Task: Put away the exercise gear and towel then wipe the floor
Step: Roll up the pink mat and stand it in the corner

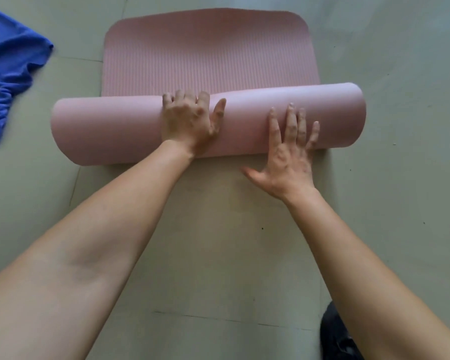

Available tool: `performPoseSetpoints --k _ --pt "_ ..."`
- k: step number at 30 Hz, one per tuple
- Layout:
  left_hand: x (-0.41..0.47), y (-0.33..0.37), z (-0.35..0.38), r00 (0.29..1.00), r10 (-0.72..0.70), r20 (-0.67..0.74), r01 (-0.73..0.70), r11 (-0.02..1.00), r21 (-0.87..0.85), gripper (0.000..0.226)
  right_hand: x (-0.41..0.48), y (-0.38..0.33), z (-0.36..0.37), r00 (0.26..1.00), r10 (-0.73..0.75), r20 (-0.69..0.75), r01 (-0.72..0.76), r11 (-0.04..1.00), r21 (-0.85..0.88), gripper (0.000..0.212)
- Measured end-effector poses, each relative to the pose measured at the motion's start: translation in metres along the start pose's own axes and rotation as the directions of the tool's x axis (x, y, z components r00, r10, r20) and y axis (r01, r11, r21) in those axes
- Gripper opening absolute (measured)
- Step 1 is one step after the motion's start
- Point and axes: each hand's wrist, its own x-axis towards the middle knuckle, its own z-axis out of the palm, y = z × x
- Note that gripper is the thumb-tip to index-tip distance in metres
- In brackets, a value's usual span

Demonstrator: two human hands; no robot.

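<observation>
On the pale tiled floor [400, 74] lies a pink ribbed foam exercise mat [208, 55], half rolled (roll nearest the person); a crumpled blue towel [8, 74] lies left. The left hand [190, 120] curls its fingers over the roll; the right hand [289, 152] presses it, fingers straight.

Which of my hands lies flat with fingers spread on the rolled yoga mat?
Your right hand: its fingers lie straight and spread against the rolled part of the pink yoga mat, while the left hand curls its fingers over the roll's top.
</observation>
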Motion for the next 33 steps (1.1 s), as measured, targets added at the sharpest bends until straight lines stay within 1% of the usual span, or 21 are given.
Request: performPoseSetpoints --k 1,2,3,5,6,8,11,13,15,17,18,19,21,22,23,24,26,27,30,31,33 --pt "0.002 -0.001 -0.001 1.000 0.007 0.000 -0.007 1.000 -0.013 0.067 0.003 0.002 0.001 0.999 -0.018 0.028 0.019 0.999 -0.039 0.135" --pt "0.006 -0.001 -0.004 1.000 0.011 0.004 -0.011 1.000 -0.028 0.066 0.008 0.004 0.002 1.000 -0.017 0.021 0.018 0.998 -0.061 0.138" --pt "0.012 -0.001 -0.007 1.000 0.016 0.008 -0.016 0.999 -0.041 0.065 0.014 0.005 0.001 1.000 -0.004 -0.013 0.003 0.998 -0.070 0.133" --pt "0.020 -0.002 -0.013 0.999 0.030 0.021 -0.028 0.997 -0.065 0.062 0.025 0.005 -0.006 0.995 0.021 -0.093 -0.027 0.998 -0.054 0.115" --pt "0.021 -0.004 -0.015 0.999 0.038 0.023 -0.036 0.996 -0.086 0.061 0.025 0.004 -0.011 0.994 0.027 -0.107 -0.030 0.999 -0.025 0.108" --pt "0.017 -0.005 -0.021 0.998 0.046 0.052 -0.038 0.990 -0.133 0.061 0.007 0.002 -0.017 0.995 0.008 -0.099 -0.005 0.999 0.040 0.103" --pt "-0.003 -0.004 -0.030 0.979 0.100 0.177 -0.068 0.981 -0.180 0.059 -0.050 -0.005 -0.014 0.991 -0.046 -0.122 0.059 0.993 0.100 0.102" --pt "-0.021 -0.004 -0.031 0.946 0.166 0.277 -0.113 0.974 -0.199 0.057 -0.085 -0.006 -0.008 0.986 -0.084 -0.143 0.100 0.989 0.105 0.102" --pt "-0.034 -0.005 -0.031 0.912 0.205 0.355 -0.138 0.969 -0.204 0.058 -0.100 -0.005 -0.004 0.974 -0.133 -0.183 0.148 0.986 0.073 0.101" --pt "-0.035 -0.005 -0.029 0.891 0.201 0.406 -0.123 0.970 -0.210 0.060 -0.096 -0.005 -0.008 0.974 -0.146 -0.176 0.159 0.985 0.060 0.100" --pt "-0.032 -0.006 -0.029 0.893 0.190 0.407 -0.111 0.972 -0.209 0.060 -0.087 -0.005 -0.012 0.979 -0.148 -0.143 0.157 0.986 0.054 0.100" --pt "-0.029 -0.007 -0.030 0.912 0.171 0.374 -0.099 0.974 -0.203 0.060 -0.074 -0.005 -0.017 0.984 -0.149 -0.093 0.153 0.987 0.040 0.100" --pt "-0.031 -0.007 -0.034 0.976 0.104 0.190 -0.069 0.981 -0.181 0.059 -0.039 -0.003 -0.026 0.991 -0.132 0.033 0.132 0.991 0.023 0.099" --pt "-0.035 -0.005 -0.035 0.992 0.051 0.113 -0.031 0.984 -0.177 0.060 -0.018 -0.002 -0.031 0.989 -0.112 0.094 0.108 0.993 0.038 0.099" --pt "-0.040 -0.003 -0.033 0.997 0.005 0.076 0.009 0.983 -0.186 0.061 0.004 -0.001 -0.033 0.986 -0.086 0.146 0.078 0.995 0.058 0.099" --pt "-0.046 -0.001 -0.030 0.995 -0.011 0.097 0.031 0.980 -0.199 0.060 0.022 -0.002 -0.036 0.982 -0.059 0.180 0.046 0.996 0.073 0.100" --pt "-0.055 0.001 -0.020 0.981 0.004 0.194 0.029 0.986 -0.166 0.064 0.044 -0.005 -0.036 0.986 -0.015 0.169 -0.001 0.996 0.093 0.097" --pt "-0.055 0.001 -0.015 0.978 0.011 0.209 0.018 0.990 -0.138 0.066 0.046 -0.008 -0.033 0.990 -0.004 0.140 -0.010 0.995 0.100 0.092" --pt "-0.036 0.002 -0.007 0.990 0.001 0.141 0.012 0.996 -0.093 0.059 0.025 -0.010 -0.022 0.999 0.024 0.045 -0.029 0.994 0.108 0.077" --pt "-0.027 0.002 -0.008 0.993 0.000 0.116 0.010 0.997 -0.078 0.056 0.014 -0.010 -0.018 0.999 0.033 0.018 -0.035 0.995 0.097 0.076" --pt "-0.007 0.002 -0.013 0.994 0.014 0.112 -0.005 0.997 -0.075 0.053 -0.010 -0.007 -0.012 1.000 0.003 -0.007 -0.003 0.999 0.047 0.083"
